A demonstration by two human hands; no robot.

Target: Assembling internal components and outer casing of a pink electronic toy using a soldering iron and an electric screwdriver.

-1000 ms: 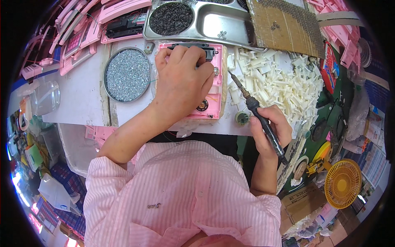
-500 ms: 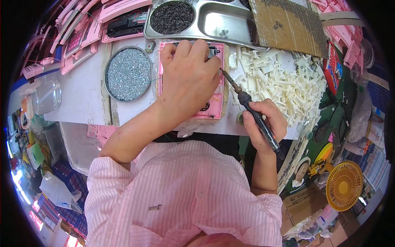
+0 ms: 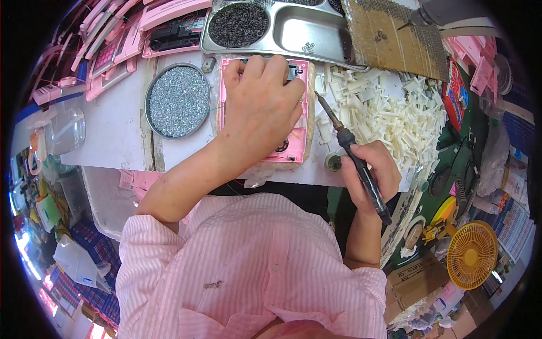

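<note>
My left hand (image 3: 262, 104) lies over a pink plastic casing (image 3: 294, 153), its fingers bent down into the upper part. The fingertips, and whatever they pinch, are hidden behind the hand. In my right hand (image 3: 381, 172) is a soldering iron (image 3: 348, 139) with a black handle, held like a pen. Its bare metal tip points up and left, just off the casing's right edge, touching nothing that I can see. Dark parts and thin wires show inside the casing, which rests on a pale pad.
Left of the casing stands a round tin (image 3: 148, 116) of small silvery pieces. A steel tray (image 3: 339, 59) with dark springs is behind, beside corrugated cardboard (image 3: 389, 39). White plastic parts (image 3: 395, 124) heap at right. A dark pointed tool (image 3: 435, 12) hangs at upper right.
My right hand has drawn the soldering iron slightly right and towards me, so its tip is off the casing. The dark pointed tool has come into view. My left hand stays nearly still.
</note>
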